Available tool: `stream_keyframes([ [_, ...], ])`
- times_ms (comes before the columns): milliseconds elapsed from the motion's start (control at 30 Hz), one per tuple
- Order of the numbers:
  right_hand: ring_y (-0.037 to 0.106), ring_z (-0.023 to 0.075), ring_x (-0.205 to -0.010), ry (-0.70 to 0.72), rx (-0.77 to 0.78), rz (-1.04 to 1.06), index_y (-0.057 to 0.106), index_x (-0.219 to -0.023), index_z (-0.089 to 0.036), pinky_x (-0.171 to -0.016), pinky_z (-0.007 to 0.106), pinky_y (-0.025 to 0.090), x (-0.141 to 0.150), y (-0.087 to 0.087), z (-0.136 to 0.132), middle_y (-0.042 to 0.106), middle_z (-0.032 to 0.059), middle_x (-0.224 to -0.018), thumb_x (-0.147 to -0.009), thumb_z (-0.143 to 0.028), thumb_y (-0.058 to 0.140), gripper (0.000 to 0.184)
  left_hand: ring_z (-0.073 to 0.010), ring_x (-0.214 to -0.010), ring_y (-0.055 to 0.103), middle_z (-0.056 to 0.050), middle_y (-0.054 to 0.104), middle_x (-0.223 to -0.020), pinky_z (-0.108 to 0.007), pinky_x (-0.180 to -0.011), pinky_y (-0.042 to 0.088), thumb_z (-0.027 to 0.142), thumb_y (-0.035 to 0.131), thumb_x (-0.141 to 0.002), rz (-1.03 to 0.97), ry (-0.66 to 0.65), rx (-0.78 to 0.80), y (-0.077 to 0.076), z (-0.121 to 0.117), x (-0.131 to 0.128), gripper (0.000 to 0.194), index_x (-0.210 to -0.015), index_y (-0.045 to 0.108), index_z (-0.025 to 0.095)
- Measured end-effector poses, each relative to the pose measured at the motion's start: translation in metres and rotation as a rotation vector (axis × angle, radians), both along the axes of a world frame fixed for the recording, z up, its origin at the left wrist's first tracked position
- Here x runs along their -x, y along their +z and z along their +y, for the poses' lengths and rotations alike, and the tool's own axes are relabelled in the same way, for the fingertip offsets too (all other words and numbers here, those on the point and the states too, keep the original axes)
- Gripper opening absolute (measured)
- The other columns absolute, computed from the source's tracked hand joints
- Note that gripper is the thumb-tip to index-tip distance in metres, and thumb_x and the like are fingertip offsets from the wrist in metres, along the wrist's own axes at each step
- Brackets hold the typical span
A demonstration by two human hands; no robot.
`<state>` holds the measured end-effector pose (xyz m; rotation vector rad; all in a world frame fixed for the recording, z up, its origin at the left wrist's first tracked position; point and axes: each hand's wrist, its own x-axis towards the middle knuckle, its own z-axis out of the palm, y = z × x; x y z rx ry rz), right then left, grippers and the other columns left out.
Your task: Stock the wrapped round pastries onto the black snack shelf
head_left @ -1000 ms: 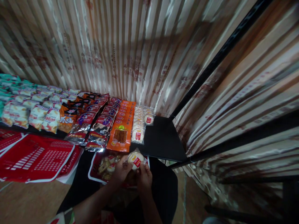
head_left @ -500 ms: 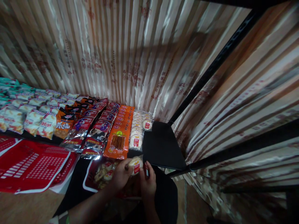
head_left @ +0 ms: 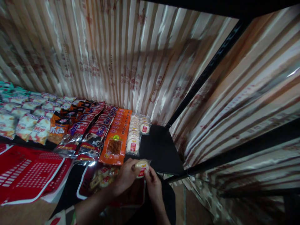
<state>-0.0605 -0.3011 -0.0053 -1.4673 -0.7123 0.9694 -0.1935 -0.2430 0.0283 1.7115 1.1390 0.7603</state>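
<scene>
over the far right part of the white-rimmed basket (head_left: 81,197), it's a two-handed hold! the left hand (head_left: 126,175) has its grip closed on the left side of a round snack pack (head_left: 141,169), and the right hand (head_left: 154,185) pinches its right side, red label in view. just beyond lies the black shelf (head_left: 161,148), where a row of matching packs (head_left: 133,144) runs right beside the orange packs (head_left: 114,148). over on the left, red baskets (head_left: 32,175)!
</scene>
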Motion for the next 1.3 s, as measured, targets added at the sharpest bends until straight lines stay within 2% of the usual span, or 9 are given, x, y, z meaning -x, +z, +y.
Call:
stream_keyframes([
  [200,0.065,0.023,-0.081,-0.046,-0.057,0.027,0.067,-0.091,-0.018,-0.071,0.031,0.053,-0.019,0.004,0.012,0.072,0.0061,-0.087,-0.06,-0.05,0.073,0.046,-0.0181,-0.086,0.058,-0.004,0.064,-0.094,-0.028,-0.079,0.045,0.023,0.05,-0.075,-0.026,0.017,-0.012,0.002,0.013,-0.022,0.03,-0.101,0.064,0.019],
  [333,0.065,0.0218,-0.077,-0.134,-0.064,0.0,0.066,-0.09,-0.018,-0.071,0.032,0.052,-0.035,0.007,0.025,0.072,0.0055,-0.083,-0.057,-0.05,0.073,0.046,-0.0179,-0.083,0.061,-0.006,0.065,-0.096,-0.029,-0.075,0.049,0.023,0.047,-0.077,-0.097,0.051,0.038,0.004,0.016,-0.036,0.035,-0.11,0.056,0.017],
  [400,0.065,0.0217,-0.077,-0.158,-0.074,-0.011,0.065,-0.089,-0.017,-0.072,0.032,0.051,-0.042,0.007,0.032,0.072,0.0054,-0.082,-0.057,-0.05,0.073,0.047,-0.018,-0.087,0.061,-0.007,0.064,-0.101,-0.029,-0.077,0.051,0.02,0.046,-0.076,-0.148,0.057,0.026,0.001,0.017,-0.043,0.038,-0.114,0.053,0.017],
  [500,0.064,0.0212,-0.076,-0.172,-0.078,-0.058,0.065,-0.089,-0.017,-0.072,0.032,0.05,-0.05,0.006,0.043,0.071,0.0053,-0.081,-0.057,-0.051,0.072,0.047,-0.0201,-0.104,0.058,-0.009,0.06,-0.116,-0.033,-0.09,0.048,0.016,0.046,-0.075,-0.197,0.065,-0.023,-0.01,0.017,-0.054,0.045,-0.119,0.05,0.018],
  [600,0.064,0.0208,-0.075,-0.185,-0.065,-0.1,0.065,-0.091,-0.016,-0.072,0.032,0.05,-0.056,0.003,0.052,0.071,0.0059,-0.082,-0.058,-0.051,0.07,0.049,-0.0233,-0.117,0.051,-0.013,0.053,-0.128,-0.039,-0.101,0.042,0.016,0.046,-0.074,-0.175,0.089,-0.049,-0.02,0.019,-0.065,0.051,-0.125,0.046,0.015],
  [733,0.063,0.0203,-0.073,-0.179,-0.053,-0.121,0.064,-0.093,-0.014,-0.069,0.032,0.05,-0.063,0.0,0.061,0.071,0.0066,-0.082,-0.058,-0.052,0.069,0.051,-0.0257,-0.124,0.045,-0.017,0.048,-0.133,-0.042,-0.107,0.035,0.015,0.044,-0.074,-0.092,0.075,-0.09,-0.027,0.021,-0.073,0.054,-0.128,0.044,0.008],
  [933,0.063,0.0204,-0.069,-0.157,-0.049,-0.231,0.065,-0.089,-0.015,-0.067,0.031,0.049,-0.07,-0.002,0.078,0.07,0.0066,-0.077,-0.06,-0.057,0.065,0.05,-0.0241,-0.131,0.036,-0.014,0.041,-0.14,-0.042,-0.112,0.027,0.016,0.043,-0.075,-0.018,0.056,-0.125,-0.029,0.025,-0.08,0.055,-0.13,0.045,0.01],
  [1133,0.063,0.0218,-0.07,-0.169,-0.024,-0.403,0.066,-0.088,-0.015,-0.068,0.032,0.048,-0.077,-0.004,0.1,0.07,0.0091,-0.079,-0.062,-0.059,0.058,0.051,-0.0248,-0.13,0.038,-0.014,0.045,-0.138,-0.043,-0.112,0.027,0.021,0.042,-0.079,0.005,0.038,-0.054,-0.031,0.043,-0.094,0.052,-0.13,0.048,0.01],
  [1300,0.063,0.0227,-0.072,-0.14,-0.017,-0.427,0.066,-0.089,-0.014,-0.07,0.033,0.047,-0.079,-0.004,0.113,0.07,0.0106,-0.081,-0.062,-0.058,0.055,0.053,-0.0247,-0.132,0.036,-0.016,0.041,-0.139,-0.041,-0.113,0.023,0.021,0.039,-0.081,0.051,0.03,-0.007,-0.026,0.055,-0.103,0.052,-0.13,0.047,0.005],
])
